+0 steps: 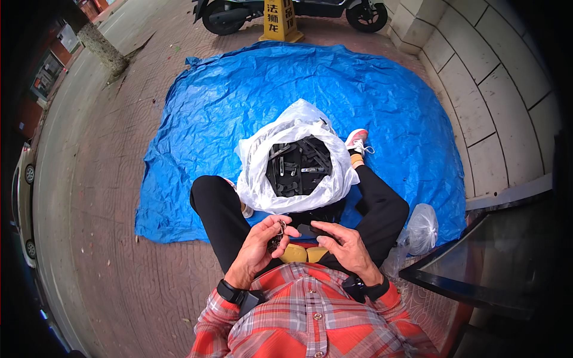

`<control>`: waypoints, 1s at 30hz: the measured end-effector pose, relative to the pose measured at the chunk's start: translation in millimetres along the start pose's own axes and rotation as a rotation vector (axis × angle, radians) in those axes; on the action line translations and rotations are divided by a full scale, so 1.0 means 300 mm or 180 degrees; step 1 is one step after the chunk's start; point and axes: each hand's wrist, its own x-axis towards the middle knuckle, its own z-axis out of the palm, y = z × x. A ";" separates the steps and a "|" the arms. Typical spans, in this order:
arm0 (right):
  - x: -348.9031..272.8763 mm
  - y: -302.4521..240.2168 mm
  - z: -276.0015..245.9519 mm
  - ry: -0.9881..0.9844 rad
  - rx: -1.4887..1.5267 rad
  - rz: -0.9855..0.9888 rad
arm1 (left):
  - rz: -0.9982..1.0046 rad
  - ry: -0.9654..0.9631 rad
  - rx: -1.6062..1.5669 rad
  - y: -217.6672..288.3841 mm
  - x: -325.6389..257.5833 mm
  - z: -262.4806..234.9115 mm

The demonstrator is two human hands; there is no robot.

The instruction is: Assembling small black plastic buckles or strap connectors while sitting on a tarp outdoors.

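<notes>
Over the person's lap, just this side of a crumpled white translucent plastic bag (pixel 253 156), both bare hands are raised near each other. The left hand (pixel 261 240) is half curled, its thumb and fingers bent around a small dark-and-silver metal bundle (pixel 274 242), whose exact shape is too small to make out. The right hand (pixel 346 246) has its thumb and fingers drawn together on a flat black oblong piece (pixel 307 230), which points toward the left hand; whether the piece touches the left fingertips cannot be told.

Between the person's spread legs, the bag stands with its mouth gathered wide around a heap of small black parts (pixel 301 158), a few with silvery faces. Below the hands, at the lap, lies a yellow padded object (pixel 294 254). Beneath the bag spreads a wrinkled blue plastic tarp (pixel 197 119), laid over reddish patterned paving (pixel 119 238). Near its right edge sits a clear knotted-looking plastic bag (pixel 422 227). At the tarp's far edge stands a yellow floor sign (pixel 282 27), with a dark scooter (pixel 322 9) behind it.
</notes>
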 end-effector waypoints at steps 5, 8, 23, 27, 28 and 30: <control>0.011 0.049 0.022 0.0074 -0.0273 -0.0285 | -0.0009 0.0172 0.0147 -0.008 0.005 -0.003; 0.003 0.074 0.031 0.0176 -0.0261 0.0055 | -0.0076 -0.0063 -0.0011 -0.015 0.012 -0.026; 0.023 0.017 0.015 -0.0588 0.0828 0.0768 | -0.0014 -0.0091 0.0182 -0.028 -0.004 0.006; 0.023 0.053 0.016 -0.0703 0.1267 0.0768 | 0.0070 -0.0246 0.0298 -0.036 -0.007 0.008; 0.025 0.054 0.021 -0.0742 0.1609 0.0837 | 0.0122 -0.0209 0.0407 -0.037 -0.008 0.012; 0.031 0.051 0.031 -0.0775 0.1949 0.0903 | 0.0212 -0.0221 0.0661 -0.039 -0.014 0.023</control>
